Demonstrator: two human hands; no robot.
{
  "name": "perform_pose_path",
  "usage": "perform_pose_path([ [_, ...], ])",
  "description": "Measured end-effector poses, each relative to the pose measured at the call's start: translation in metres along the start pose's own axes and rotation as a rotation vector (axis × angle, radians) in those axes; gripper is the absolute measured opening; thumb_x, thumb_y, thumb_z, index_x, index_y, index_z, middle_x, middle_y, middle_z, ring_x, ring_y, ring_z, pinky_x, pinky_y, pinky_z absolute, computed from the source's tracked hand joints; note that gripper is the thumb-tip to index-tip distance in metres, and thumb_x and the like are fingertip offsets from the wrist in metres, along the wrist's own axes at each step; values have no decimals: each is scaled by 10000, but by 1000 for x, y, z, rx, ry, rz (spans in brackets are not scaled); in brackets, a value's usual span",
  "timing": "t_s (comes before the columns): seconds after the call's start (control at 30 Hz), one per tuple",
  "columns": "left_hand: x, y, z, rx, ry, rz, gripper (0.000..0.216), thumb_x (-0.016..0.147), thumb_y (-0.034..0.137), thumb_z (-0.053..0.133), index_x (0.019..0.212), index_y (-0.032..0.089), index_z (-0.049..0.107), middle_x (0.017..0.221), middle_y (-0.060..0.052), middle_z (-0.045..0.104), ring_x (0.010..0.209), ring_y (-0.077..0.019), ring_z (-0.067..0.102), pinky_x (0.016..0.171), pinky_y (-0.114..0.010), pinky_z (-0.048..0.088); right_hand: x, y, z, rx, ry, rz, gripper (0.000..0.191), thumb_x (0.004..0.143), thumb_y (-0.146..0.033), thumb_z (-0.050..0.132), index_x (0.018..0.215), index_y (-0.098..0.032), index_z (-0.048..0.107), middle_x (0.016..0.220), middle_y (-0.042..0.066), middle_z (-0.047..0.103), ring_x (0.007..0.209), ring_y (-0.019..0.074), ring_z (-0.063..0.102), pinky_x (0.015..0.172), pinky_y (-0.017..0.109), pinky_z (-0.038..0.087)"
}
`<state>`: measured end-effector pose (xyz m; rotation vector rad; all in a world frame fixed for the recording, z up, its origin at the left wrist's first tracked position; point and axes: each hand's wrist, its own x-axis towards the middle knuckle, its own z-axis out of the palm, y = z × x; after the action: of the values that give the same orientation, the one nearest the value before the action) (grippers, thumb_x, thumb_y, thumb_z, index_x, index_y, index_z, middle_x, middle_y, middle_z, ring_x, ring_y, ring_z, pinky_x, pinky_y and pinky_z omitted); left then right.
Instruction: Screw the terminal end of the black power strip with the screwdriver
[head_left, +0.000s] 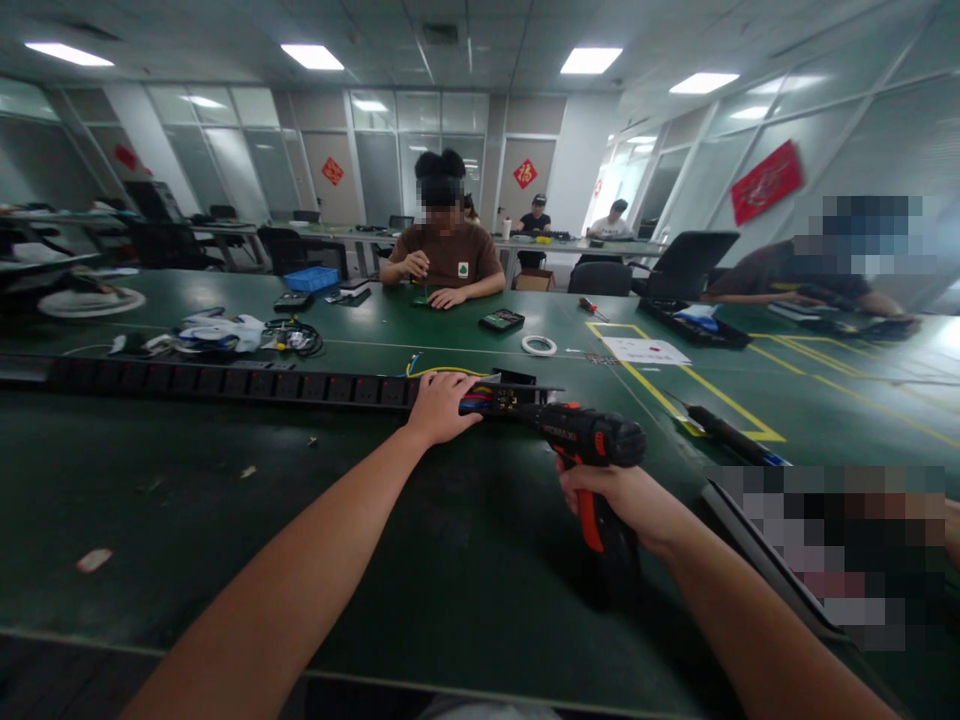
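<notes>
My right hand (pixel 626 500) is wrapped round the grip of a black and orange cordless screwdriver (pixel 592 440), whose nose points left at the open end of a long black power strip (pixel 225 385). My left hand (pixel 442 405) rests closed on that end of the strip, fingers curled over it, beside exposed coloured wiring (pixel 491 400). The strip runs left across the green table (pixel 450 560). Yellow and blue wires (pixel 420 368) loop out just behind my left hand.
Across the table a seated person (pixel 446 262) handles small parts. A black meter (pixel 502 320), a white tape roll (pixel 538 345), a paper sheet (pixel 645 350), a blue bin (pixel 311 278) and a pile of cables (pixel 292 337) lie around. Another person (pixel 810 280) sits at the right.
</notes>
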<state>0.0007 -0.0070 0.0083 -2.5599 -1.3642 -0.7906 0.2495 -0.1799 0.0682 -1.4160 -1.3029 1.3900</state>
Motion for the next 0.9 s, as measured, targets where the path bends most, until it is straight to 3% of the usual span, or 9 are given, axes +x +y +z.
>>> perform_pose_path([
  [0.9, 0, -2, 2, -1, 6, 7, 646, 848, 543, 742, 1418, 295, 569, 1382, -71, 626, 1305, -325, 524, 1157, -507, 278, 1, 3, -3, 17, -32, -21, 133, 701, -260, 722, 783, -195, 641, 585, -14, 615, 579, 169, 559, 597, 304, 452],
])
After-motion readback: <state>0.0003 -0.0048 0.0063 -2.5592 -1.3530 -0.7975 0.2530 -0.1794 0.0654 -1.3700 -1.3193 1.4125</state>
